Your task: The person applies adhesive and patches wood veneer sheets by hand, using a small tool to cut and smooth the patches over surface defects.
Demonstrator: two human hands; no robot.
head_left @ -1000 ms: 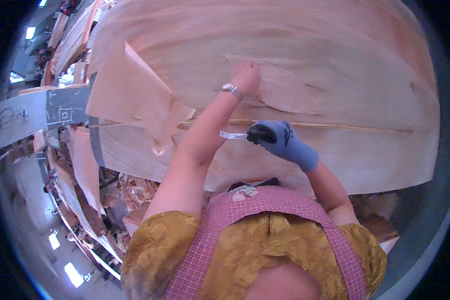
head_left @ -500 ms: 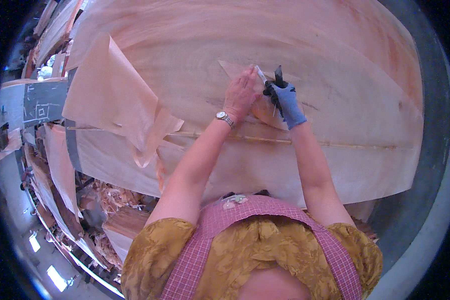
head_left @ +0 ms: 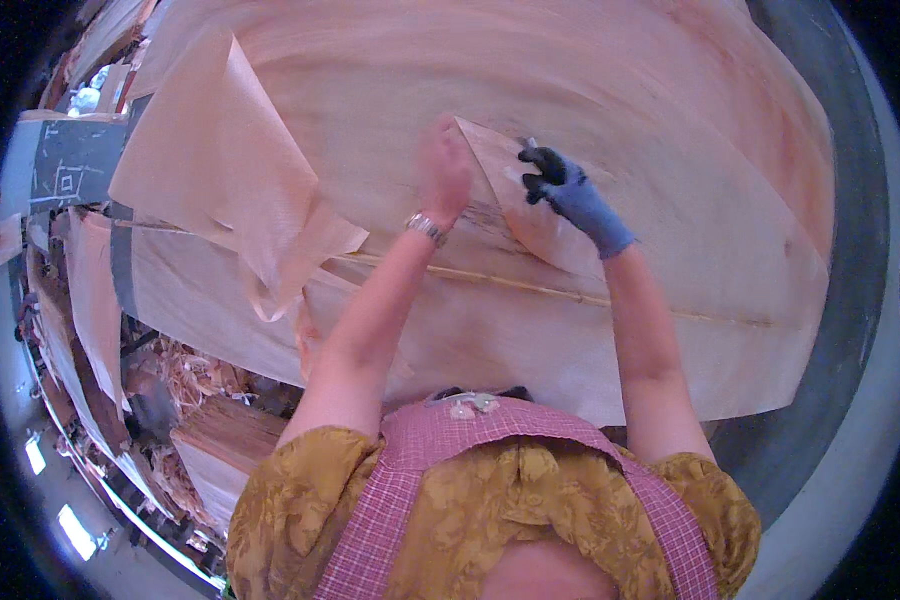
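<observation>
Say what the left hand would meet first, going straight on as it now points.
The way looks free: beyond the left hand only the wood sheet shows, though depth is unclear.

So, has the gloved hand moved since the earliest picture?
Yes: the gloved right hand moved forward, from near side to far side of the brown line on the veneer sheet.

The left arm (head_left: pixel 365 320) and the right arm (head_left: pixel 650 345) both reach forward. The bare left hand (head_left: pixel 444 172) is blurred, so its exact shape is not clear. The gloved right hand (head_left: pixel 562 188) has bent fingers (head_left: pixel 544 157), which point toward the left hand.
</observation>
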